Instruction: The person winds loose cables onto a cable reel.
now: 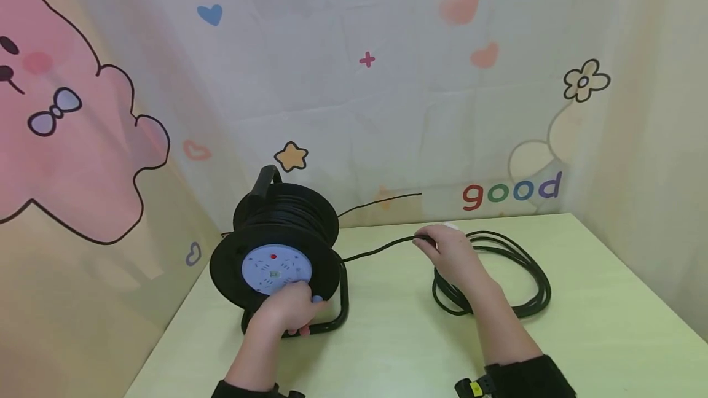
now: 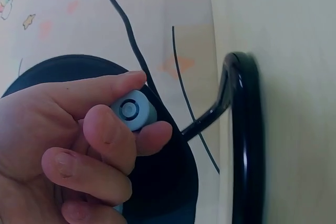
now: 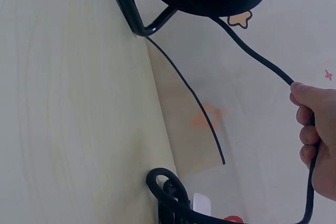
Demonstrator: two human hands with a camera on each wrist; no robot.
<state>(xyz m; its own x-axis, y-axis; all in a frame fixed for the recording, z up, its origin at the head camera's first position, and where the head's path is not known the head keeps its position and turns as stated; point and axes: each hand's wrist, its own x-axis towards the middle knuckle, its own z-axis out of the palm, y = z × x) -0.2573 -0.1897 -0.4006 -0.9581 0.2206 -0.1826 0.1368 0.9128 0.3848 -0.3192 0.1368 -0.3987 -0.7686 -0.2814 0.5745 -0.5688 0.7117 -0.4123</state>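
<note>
Well, the black plastic cable reel (image 1: 276, 235) stands at the left of the pale yellow-green table (image 1: 387, 349), on a black tubular stand (image 1: 345, 293) that seems to keep its drum clear of the surface. My left hand (image 1: 289, 306) has its fingers curled about the small pale-blue cylindrical knob (image 2: 132, 109) on the front disc, probably for leverage. My right hand (image 1: 450, 257) pinches the slim black cable (image 1: 381, 251), fingers wrapped round it and lifted, likely so its run to the reel stays guided. The loose black coil (image 1: 541, 284) lies to the right, partly behind my forearm, so I can't tell where its end sits.
</note>
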